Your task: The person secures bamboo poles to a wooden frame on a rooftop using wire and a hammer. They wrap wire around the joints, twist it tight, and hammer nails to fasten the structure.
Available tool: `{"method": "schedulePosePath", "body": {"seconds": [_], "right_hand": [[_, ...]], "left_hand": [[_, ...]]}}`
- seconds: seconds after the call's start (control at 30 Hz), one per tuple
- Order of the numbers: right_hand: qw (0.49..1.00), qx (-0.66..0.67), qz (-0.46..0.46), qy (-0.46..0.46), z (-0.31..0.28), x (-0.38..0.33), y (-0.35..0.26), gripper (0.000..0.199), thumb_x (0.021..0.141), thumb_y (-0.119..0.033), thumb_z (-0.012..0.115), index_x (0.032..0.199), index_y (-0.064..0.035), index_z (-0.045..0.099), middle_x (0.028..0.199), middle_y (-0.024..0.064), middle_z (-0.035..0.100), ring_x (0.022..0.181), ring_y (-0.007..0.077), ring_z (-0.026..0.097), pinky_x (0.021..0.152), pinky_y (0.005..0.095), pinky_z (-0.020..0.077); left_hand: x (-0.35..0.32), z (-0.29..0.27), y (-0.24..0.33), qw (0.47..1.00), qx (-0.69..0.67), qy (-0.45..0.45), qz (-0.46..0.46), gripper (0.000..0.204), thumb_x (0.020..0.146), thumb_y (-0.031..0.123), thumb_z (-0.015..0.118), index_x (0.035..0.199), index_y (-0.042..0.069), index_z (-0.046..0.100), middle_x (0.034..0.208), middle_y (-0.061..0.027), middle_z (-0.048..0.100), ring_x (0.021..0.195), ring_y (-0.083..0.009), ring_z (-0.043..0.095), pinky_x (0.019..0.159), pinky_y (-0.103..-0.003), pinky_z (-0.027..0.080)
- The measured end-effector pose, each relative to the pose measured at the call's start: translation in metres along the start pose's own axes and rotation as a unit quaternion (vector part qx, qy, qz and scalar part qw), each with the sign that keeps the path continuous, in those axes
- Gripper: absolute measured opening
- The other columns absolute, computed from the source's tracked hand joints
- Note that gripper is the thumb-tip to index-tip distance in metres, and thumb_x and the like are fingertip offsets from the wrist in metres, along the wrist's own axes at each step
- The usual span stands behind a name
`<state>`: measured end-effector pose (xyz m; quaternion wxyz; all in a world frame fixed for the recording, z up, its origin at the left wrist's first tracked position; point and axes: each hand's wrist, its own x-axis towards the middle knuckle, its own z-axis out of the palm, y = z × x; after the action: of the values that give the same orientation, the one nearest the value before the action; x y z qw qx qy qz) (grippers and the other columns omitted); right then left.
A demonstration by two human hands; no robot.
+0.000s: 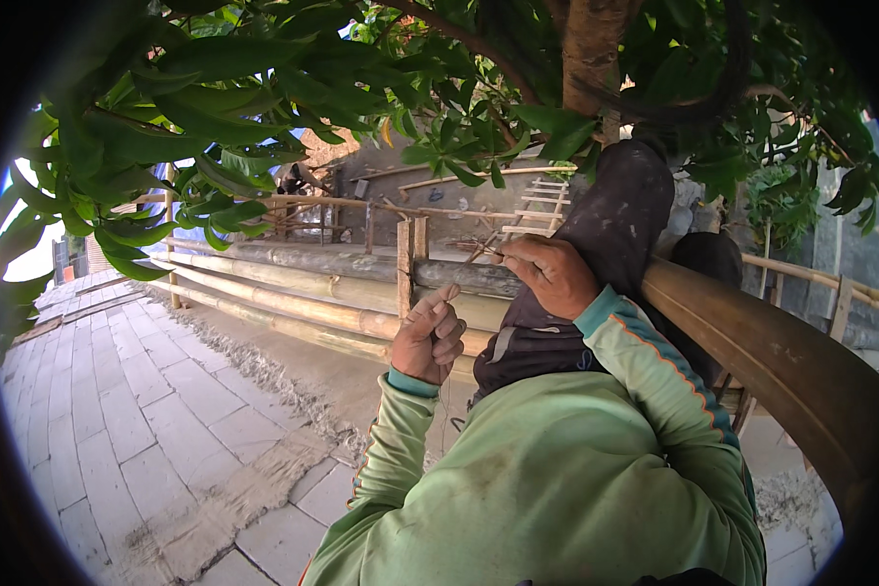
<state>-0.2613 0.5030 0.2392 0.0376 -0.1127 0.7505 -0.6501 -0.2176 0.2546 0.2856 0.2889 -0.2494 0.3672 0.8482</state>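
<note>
My left hand is closed in a pinch, thumb pointing up, in front of the horizontal bamboo poles. From its lower side hangs a thin strand that looks like wire. Farther right and a little higher, my right hand is also closed, palm down over my dark-trousered leg. Thin, stiff ends like wire stick out at its fingertips. Two short wooden uprights stand against the poles, just beyond both hands. Whether one strand joins the hands is too fine to make out.
A thick brown bamboo pole crosses on my right. Leafy branches and a tree trunk hang close ahead. Pale blockwork with rough mortar lies left. A wooden ladder and more bamboo rails show lower down, beyond the poles.
</note>
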Motion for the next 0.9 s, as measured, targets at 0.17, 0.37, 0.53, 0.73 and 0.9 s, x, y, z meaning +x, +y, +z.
{"method": "schedulePosePath", "body": {"seconds": [0.17,0.37,0.53,0.73,0.9], "right_hand": [[0.995,-0.06,-0.047,-0.061,0.003,-0.004,0.005,0.016,0.092,-0.012,0.067,0.107,-0.0061,0.07,0.101,0.0139,0.073,0.092,0.0376,0.069,0.078,0.045,0.0548],[0.989,-0.09,-0.045,-0.111,0.005,-0.007,0.005,0.017,0.092,-0.018,0.066,0.105,-0.0081,0.071,0.099,0.0164,0.072,0.09,0.0398,0.068,0.078,0.0487,0.0538],[0.982,-0.108,-0.026,-0.153,0.002,-0.006,0.0,0.018,0.093,-0.018,0.066,0.107,-0.007,0.071,0.096,0.0194,0.072,0.087,0.0415,0.068,0.076,0.0482,0.0535],[0.967,-0.126,-0.003,-0.219,-0.016,-0.027,-0.026,0.019,0.093,-0.015,0.067,0.11,-0.0076,0.072,0.094,0.0174,0.073,0.083,0.0394,0.069,0.073,0.0464,0.0538],[0.965,-0.169,0.006,-0.198,-0.032,-0.043,-0.045,0.017,0.093,-0.017,0.067,0.109,-0.0123,0.073,0.086,0.0109,0.072,0.078,0.0337,0.069,0.067,0.0449,0.0522]], "left_hand": [[0.029,0.033,-0.004,0.998,0.019,-0.012,0.052,0.041,0.103,0.024,0.059,0.138,0.004,0.053,0.077,0.0014,0.051,0.054,-0.0069,0.038,0.041,-0.02,0.03],[0.072,0.019,-0.001,0.961,0.265,0.034,0.069,0.025,0.102,0.031,0.064,0.106,0.007,0.068,0.081,0.0013,0.058,0.072,-0.0086,0.051,0.05,-0.022,0.036],[0.092,0.029,0.033,0.971,0.128,0.033,0.201,0.021,0.103,0.033,0.061,0.098,0.012,0.061,0.08,0.0027,0.054,0.074,-0.014,0.053,0.072,-0.033,0.049],[0.075,-0.007,0.065,0.97,-0.047,0.058,0.232,0.022,0.104,0.038,0.059,0.105,0.016,0.061,0.079,0.0036,0.05,0.074,-0.0137,0.054,0.064,-0.031,0.052],[0.055,-0.003,0.021,0.94,0.023,0.242,0.241,0.046,0.097,0.009,0.067,0.138,0.002,0.048,0.09,-0.0052,0.062,0.08,-0.0183,0.064,0.072,-0.035,0.06]]}}
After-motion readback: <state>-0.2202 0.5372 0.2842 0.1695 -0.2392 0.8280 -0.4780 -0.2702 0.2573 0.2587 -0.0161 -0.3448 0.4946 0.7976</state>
